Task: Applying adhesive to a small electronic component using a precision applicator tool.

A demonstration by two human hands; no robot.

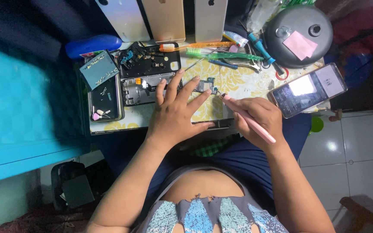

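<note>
While the person sits close against the small worktop (234,84) with its yellow flowered cover, the left hand (175,114) lies flat with fingers spread wide, its fingertips pressing on a small circuit board (206,85) and on the edge of an opened phone frame (141,88). The right hand (260,114) is closed in a pen-like pinch around a pink tool (249,120), whose fine tip meets the right end of the circuit board, just beside the left index finger. The board rests near the middle of the worktop, between the two hands. Behind the phone frame sits a black tray of loose parts (150,60), and to its left a dark phone back (105,98) with little pink-tipped bits on it. A green toothbrush (221,55) and an orange one (195,45) lie further back, near a round grey container (298,34) carrying a pink note. A lit smartphone (309,89) lies at the right edge, well apart from the board. Three phone backs (167,19) lean upright at the rear.
</note>
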